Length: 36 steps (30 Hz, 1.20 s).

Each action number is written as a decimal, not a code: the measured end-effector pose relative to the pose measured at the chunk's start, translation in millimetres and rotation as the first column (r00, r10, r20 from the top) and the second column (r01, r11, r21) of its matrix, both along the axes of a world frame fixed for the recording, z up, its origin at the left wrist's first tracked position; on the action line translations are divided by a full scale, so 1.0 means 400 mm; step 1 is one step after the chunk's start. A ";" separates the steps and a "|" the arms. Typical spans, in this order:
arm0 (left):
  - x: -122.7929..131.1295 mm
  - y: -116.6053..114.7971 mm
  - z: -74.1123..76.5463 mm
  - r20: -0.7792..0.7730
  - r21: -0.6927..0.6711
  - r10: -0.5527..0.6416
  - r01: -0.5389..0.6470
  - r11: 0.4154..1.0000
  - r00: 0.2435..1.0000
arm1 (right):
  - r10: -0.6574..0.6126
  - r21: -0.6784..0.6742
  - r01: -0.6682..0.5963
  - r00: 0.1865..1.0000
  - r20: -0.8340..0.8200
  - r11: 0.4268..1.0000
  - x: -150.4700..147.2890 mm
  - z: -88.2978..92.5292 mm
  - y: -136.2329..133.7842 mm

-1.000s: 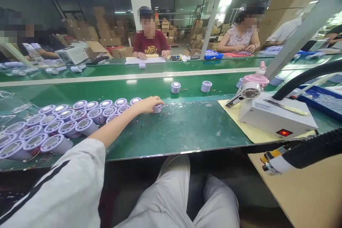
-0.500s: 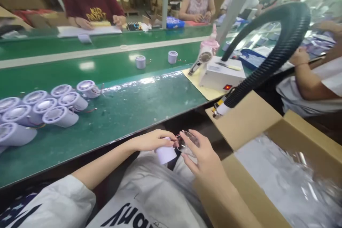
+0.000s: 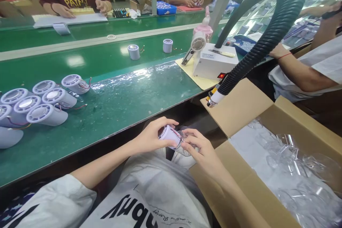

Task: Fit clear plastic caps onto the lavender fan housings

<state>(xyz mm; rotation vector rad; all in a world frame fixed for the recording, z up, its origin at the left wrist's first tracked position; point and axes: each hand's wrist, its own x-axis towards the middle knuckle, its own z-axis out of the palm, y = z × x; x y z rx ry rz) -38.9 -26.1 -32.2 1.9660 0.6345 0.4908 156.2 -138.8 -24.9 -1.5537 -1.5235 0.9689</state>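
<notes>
Held above my lap, a lavender plastic cylinder (image 3: 170, 136) with thin red and black wires lies tilted in my left hand (image 3: 153, 136), whose thumb and fingers wrap its sides. My right hand (image 3: 200, 145) grips a clear plastic cup-like part (image 3: 185, 151) at the cylinder's right end. The two pieces touch or overlap there; how far one sits inside the other I cannot tell. Several similar lavender cylinders (image 3: 47, 114) with wires stand grouped at the left of the green bench (image 3: 125, 105).
An open cardboard box (image 3: 248, 171) at my right holds several clear plastic parts (image 3: 294, 171). A black flexible hose (image 3: 267, 39) arches over it from a white machine (image 3: 216, 62). Two cylinders stand on the green belt (image 3: 93, 51). Co-workers sit across and at the right.
The cylinder has turned in my left hand, and its wired end now meets the clear part in my right hand. The head view has shifted slightly right and down.
</notes>
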 end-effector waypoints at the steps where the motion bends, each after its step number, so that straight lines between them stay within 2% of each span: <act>1: -0.003 0.000 -0.009 0.024 0.010 -0.005 0.005 1.000 1.000 | -0.012 -0.004 0.012 1.000 0.001 1.000 0.001 0.000 -0.003; 4: -0.008 -0.010 -0.021 0.094 0.054 -0.015 0.010 0.998 0.995 | -0.038 -0.004 0.038 0.999 0.026 0.999 -0.002 -0.003 -0.016; 9: -0.002 -0.054 -0.005 0.075 0.029 0.139 -0.142 0.989 0.987 | -0.101 0.163 0.082 0.989 0.109 0.983 -0.031 -0.017 -0.041; 11: -0.001 -0.063 -0.017 0.069 0.032 0.156 -0.158 0.987 0.985 | -0.128 0.171 0.110 0.987 0.094 0.979 -0.041 -0.018 -0.049; 13: -0.004 -0.061 -0.048 0.110 0.085 0.089 -0.099 0.992 0.990 | -0.130 0.145 0.118 0.989 0.072 0.982 -0.043 -0.014 -0.054; 16: -0.014 -0.043 -0.103 0.131 0.178 -0.110 0.086 0.980 0.985 | -0.153 0.065 0.154 0.988 -0.017 0.986 -0.036 -0.007 -0.055; 18: -0.017 -0.033 -0.123 0.108 0.169 -0.219 0.199 0.965 0.970 | -0.178 -0.001 0.179 0.980 -0.091 0.984 -0.027 -0.006 -0.052; 20: -0.015 -0.028 -0.120 0.104 0.122 -0.271 0.258 0.958 0.957 | -0.208 -0.043 0.204 0.964 -0.164 0.978 -0.017 -0.012 -0.048; 23: -0.007 -0.033 -0.088 0.104 0.028 -0.266 0.265 0.964 0.958 | -0.261 -0.077 0.250 0.906 -0.334 0.965 0.001 -0.030 -0.040; 25: -0.002 -0.042 -0.066 0.096 -0.107 -0.214 0.224 0.969 0.972 | -0.235 -0.070 0.228 0.866 -0.442 0.971 0.012 -0.041 -0.038; 26: -0.001 -0.047 -0.058 0.105 -0.206 -0.178 0.197 0.959 0.978 | -0.193 -0.045 0.194 0.872 -0.450 0.980 0.016 -0.046 -0.039; 29: -0.004 -0.061 -0.049 0.161 -0.510 -0.070 0.143 0.848 0.985 | -0.035 0.094 0.060 0.967 -0.252 0.994 0.022 -0.050 -0.048; 31: -0.008 -0.066 -0.048 0.185 -0.614 -0.040 0.147 0.775 0.982 | 0.025 0.171 -0.010 0.996 -0.087 0.985 0.022 -0.047 -0.057; 33: -0.013 -0.067 -0.044 0.196 -0.620 -0.048 0.162 0.768 0.979 | 0.045 0.197 -0.035 0.998 -0.046 0.980 0.022 -0.042 -0.065; 36: -0.018 -0.065 -0.031 0.215 -0.539 -0.088 0.193 0.820 0.973 | 0.040 0.136 -0.020 0.988 -0.147 0.991 0.022 -0.030 -0.070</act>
